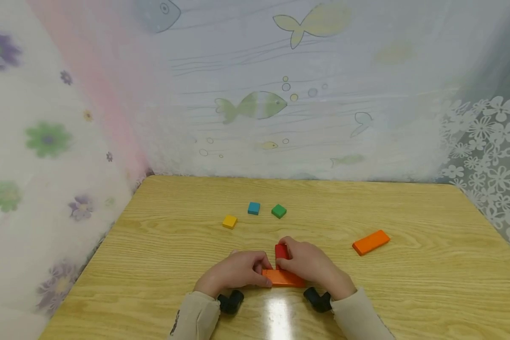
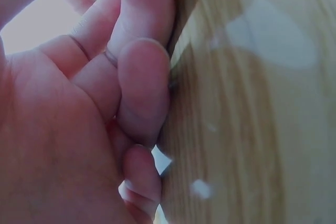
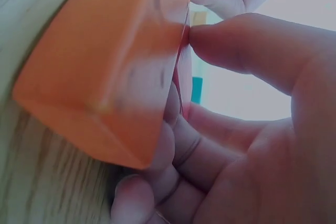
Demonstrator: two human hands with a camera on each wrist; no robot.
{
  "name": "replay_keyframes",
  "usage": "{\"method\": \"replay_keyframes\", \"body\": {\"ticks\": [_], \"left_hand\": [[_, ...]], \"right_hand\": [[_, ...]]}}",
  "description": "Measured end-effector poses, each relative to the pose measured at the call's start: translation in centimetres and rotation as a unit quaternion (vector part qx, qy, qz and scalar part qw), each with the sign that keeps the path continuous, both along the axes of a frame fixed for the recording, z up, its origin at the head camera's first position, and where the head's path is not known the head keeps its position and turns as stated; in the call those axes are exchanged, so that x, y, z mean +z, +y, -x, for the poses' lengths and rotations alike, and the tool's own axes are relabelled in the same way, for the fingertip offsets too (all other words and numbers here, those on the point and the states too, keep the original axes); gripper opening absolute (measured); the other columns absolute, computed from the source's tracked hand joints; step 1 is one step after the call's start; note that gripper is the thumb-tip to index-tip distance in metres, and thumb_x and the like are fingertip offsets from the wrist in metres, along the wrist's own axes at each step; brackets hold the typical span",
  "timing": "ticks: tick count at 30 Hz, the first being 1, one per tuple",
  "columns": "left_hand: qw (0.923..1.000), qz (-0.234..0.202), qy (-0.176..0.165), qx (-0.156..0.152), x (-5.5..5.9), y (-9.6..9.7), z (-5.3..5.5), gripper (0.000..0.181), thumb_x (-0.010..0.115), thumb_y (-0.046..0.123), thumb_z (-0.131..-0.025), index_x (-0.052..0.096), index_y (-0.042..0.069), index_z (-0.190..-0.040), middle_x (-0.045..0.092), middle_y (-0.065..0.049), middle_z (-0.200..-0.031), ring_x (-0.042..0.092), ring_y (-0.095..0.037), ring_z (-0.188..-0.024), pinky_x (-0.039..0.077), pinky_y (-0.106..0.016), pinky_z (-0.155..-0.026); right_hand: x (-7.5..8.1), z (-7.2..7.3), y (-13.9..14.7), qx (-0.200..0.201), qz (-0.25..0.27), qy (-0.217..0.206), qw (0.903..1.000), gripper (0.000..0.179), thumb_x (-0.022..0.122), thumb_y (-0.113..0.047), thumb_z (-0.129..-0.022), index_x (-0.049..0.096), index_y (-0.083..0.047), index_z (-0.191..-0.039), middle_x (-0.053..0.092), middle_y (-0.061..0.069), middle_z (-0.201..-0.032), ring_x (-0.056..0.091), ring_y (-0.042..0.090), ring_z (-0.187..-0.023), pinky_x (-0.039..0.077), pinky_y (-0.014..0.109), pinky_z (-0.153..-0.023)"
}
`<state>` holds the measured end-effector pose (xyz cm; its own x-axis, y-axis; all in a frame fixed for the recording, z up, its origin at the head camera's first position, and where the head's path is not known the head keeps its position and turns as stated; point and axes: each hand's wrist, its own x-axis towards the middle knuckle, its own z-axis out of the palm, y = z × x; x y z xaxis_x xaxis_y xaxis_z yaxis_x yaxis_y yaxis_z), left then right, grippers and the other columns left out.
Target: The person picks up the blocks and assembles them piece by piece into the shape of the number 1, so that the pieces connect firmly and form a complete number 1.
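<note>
An orange rectangular block (image 1: 286,279) lies crosswise on the wooden table, close to the person. The left hand (image 1: 240,270) pinches its left end between thumb and fingers. Just behind it is a red block (image 1: 282,251), set at about a right angle to the orange one. Gripping the red block by its sides is the right hand (image 1: 312,264), which covers part of both blocks. In the right wrist view, the orange block (image 3: 105,51) fills the near side and a thin strip of red block (image 3: 182,85) shows behind it. Mostly fingers and tabletop appear in the left wrist view.
Small yellow (image 1: 230,222), blue and green blocks (image 1: 278,211) lie farther back on the table. A second orange block (image 1: 371,242) sits off to the right. Black wrist-worn devices (image 1: 231,302) show at both sleeves. Patterned curtains (image 1: 255,141) hang behind the table.
</note>
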<state>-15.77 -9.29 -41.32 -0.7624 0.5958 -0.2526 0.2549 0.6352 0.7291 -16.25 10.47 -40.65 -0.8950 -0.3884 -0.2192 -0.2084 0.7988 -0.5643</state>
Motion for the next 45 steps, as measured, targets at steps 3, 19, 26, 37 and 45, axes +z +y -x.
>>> {"method": "replay_keyframes", "body": {"ticks": [3, 19, 26, 37, 45], "left_hand": [[1.0, 0.0, -0.002, 0.0, -0.1, 0.0, 0.1, 0.022, 0.07, 0.036, -0.075, 0.057, 0.025, -0.089, 0.056, 0.007, -0.066, 0.046, -0.007, -0.055, 0.036, -0.022, -0.053], [0.9999, 0.014, 0.008, -0.003, 0.0, 0.5, -0.1, 0.026, 0.069, 0.038, -0.075, 0.058, 0.025, -0.093, 0.055, 0.007, -0.066, 0.047, -0.007, -0.055, 0.036, -0.022, -0.053], [0.9994, 0.028, 0.017, -0.011, 0.3, 0.6, -0.2, 0.023, 0.068, 0.042, -0.075, 0.058, 0.026, -0.088, 0.056, 0.009, -0.066, 0.049, -0.005, -0.058, 0.034, -0.028, -0.07], [0.9979, 0.044, 0.034, -0.034, 0.4, 0.4, -0.1, 0.021, 0.066, 0.043, -0.076, 0.058, 0.027, -0.087, 0.056, 0.011, -0.066, 0.05, -0.004, -0.059, 0.026, -0.038, -0.081], [0.9996, 0.016, -0.004, -0.022, 0.1, -0.1, 0.1, 0.017, 0.066, 0.04, -0.077, 0.06, 0.027, -0.085, 0.058, 0.008, -0.067, 0.05, -0.007, -0.058, 0.036, -0.027, -0.066]], "right_hand": [[0.0, 0.1, 0.2, 0.005, 0.012, -0.003, 0.9999, 0.04, 0.059, -0.033, -0.083, 0.05, -0.011, -0.115, 0.053, -0.002, -0.076, 0.047, 0.015, -0.06, 0.038, 0.029, -0.054], [-0.7, 0.7, 2.1, 0.027, 0.101, -0.048, 0.9934, 0.034, 0.058, -0.022, -0.086, 0.051, -0.009, -0.117, 0.055, -0.001, -0.072, 0.049, 0.014, -0.061, 0.04, 0.03, -0.056], [-0.6, 0.8, 2.0, 0.029, 0.086, -0.043, 0.9949, 0.029, 0.061, -0.024, -0.085, 0.054, -0.01, -0.11, 0.054, -0.001, -0.068, 0.047, 0.014, -0.057, 0.038, 0.029, -0.054], [-0.5, 1.0, 2.0, 0.035, 0.086, -0.049, 0.9945, 0.026, 0.061, -0.024, -0.084, 0.056, -0.012, -0.107, 0.054, -0.002, -0.07, 0.048, 0.014, -0.06, 0.038, 0.03, -0.056], [-0.4, 1.1, 1.7, 0.034, 0.1, -0.057, 0.9928, 0.023, 0.062, -0.023, -0.083, 0.057, -0.013, -0.104, 0.055, -0.001, -0.068, 0.047, 0.014, -0.057, 0.037, 0.029, -0.055]]}}
